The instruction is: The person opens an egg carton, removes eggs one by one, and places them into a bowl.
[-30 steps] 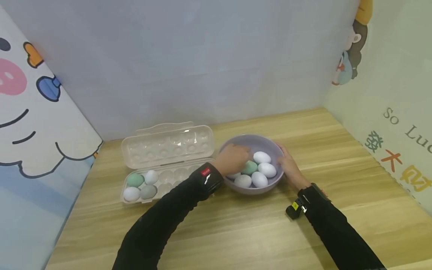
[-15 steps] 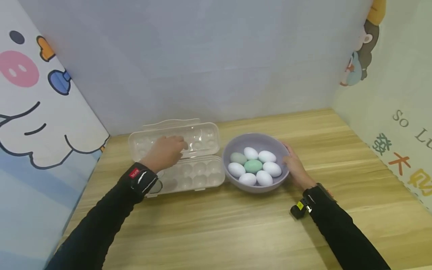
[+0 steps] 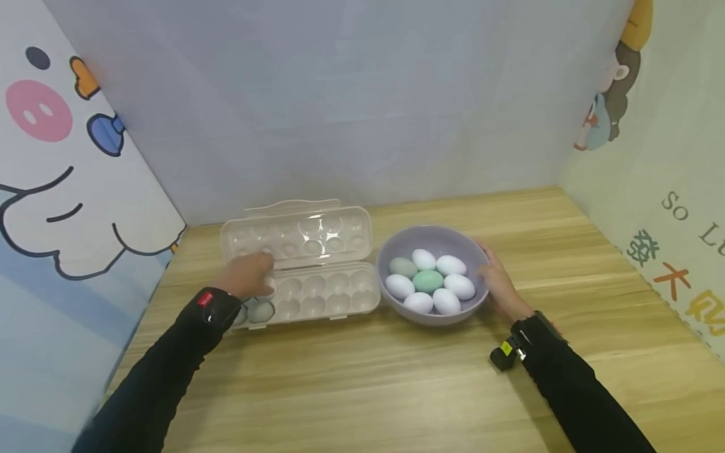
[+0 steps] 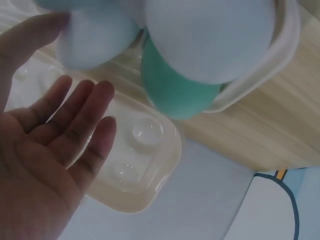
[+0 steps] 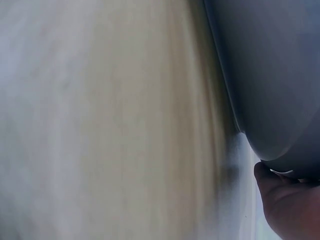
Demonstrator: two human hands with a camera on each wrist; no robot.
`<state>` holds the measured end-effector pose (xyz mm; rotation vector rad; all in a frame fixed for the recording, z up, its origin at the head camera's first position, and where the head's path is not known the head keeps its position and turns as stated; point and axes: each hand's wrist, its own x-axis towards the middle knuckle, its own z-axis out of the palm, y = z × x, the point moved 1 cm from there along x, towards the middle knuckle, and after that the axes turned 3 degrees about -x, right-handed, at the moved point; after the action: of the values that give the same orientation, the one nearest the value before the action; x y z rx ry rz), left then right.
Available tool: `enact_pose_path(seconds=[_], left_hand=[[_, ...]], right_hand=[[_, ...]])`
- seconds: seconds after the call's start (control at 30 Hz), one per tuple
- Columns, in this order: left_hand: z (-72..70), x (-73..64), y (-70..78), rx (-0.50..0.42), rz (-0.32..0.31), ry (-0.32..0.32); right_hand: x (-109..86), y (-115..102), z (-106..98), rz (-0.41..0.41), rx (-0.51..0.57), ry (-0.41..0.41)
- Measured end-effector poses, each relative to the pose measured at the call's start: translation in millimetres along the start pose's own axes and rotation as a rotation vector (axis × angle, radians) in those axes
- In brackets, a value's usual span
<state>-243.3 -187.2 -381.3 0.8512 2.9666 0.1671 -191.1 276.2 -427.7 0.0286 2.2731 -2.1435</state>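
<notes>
In the head view my left hand (image 3: 245, 275) is over the left end of a clear plastic egg carton (image 3: 317, 296). The left wrist view shows its fingers spread and loosely bent beside a white egg (image 4: 100, 40); the thumb tip overlaps that egg, while the other fingertips stand just short of it. A green egg (image 4: 175, 85) and a larger-looking white egg (image 4: 210, 37) sit close by. A grey egg (image 3: 260, 310) lies in the carton's front row. My right hand (image 3: 501, 286) grips the right rim of a purple bowl (image 3: 433, 236) of eggs.
White eggs ring a green egg (image 3: 427, 281) in the bowl, with a grey-green egg (image 3: 403, 267) among them. The carton's open lid (image 3: 297, 236) leans back toward the grey backdrop (image 3: 340, 126). Wooden tabletop (image 3: 340, 390) stretches in front. Printed panels flank both sides.
My left hand has moved left from inside the bowl, across the carton, and down to its left end. The right hand stays at the bowl's rim; the head view has shifted slightly.
</notes>
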Motion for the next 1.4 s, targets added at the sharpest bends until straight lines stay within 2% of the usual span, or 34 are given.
enact_pose_path(seconds=[0.17,0.23,0.4,0.7,0.9,1.07,1.2,1.27,1.4], left_hand=[[3.7,-5.2,2.1,-0.120,-0.134,-0.078],[3.2,-8.0,5.2,-0.155,-0.166,-0.101],[2.6,-12.7,9.4,-0.193,-0.184,-0.096],[5.2,-16.3,6.4,-0.231,-0.170,-0.010],[0.3,-14.1,7.9,-0.254,-0.128,0.051],[-8.7,-7.5,15.3,-0.228,-0.039,0.166],[-18.3,1.2,28.5,-0.206,0.040,0.223],[-21.9,5.8,35.9,-0.208,0.071,0.232],[-21.0,13.5,50.0,-0.230,0.133,0.248]], right_hand=[[-0.4,1.4,-0.3,-0.005,0.005,-0.009],[-0.4,1.6,-0.5,-0.002,0.004,-0.009],[0.1,1.7,-0.9,0.002,0.004,-0.006],[-0.2,0.9,-1.2,0.004,0.001,-0.009],[-0.8,0.6,-1.3,0.016,-0.019,-0.006],[0.4,1.6,-1.4,0.011,-0.026,-0.002],[1.3,2.2,-2.1,0.001,-0.013,0.000],[1.1,2.2,-2.0,-0.001,-0.009,0.001],[0.4,1.9,-1.7,0.001,-0.008,0.002]])
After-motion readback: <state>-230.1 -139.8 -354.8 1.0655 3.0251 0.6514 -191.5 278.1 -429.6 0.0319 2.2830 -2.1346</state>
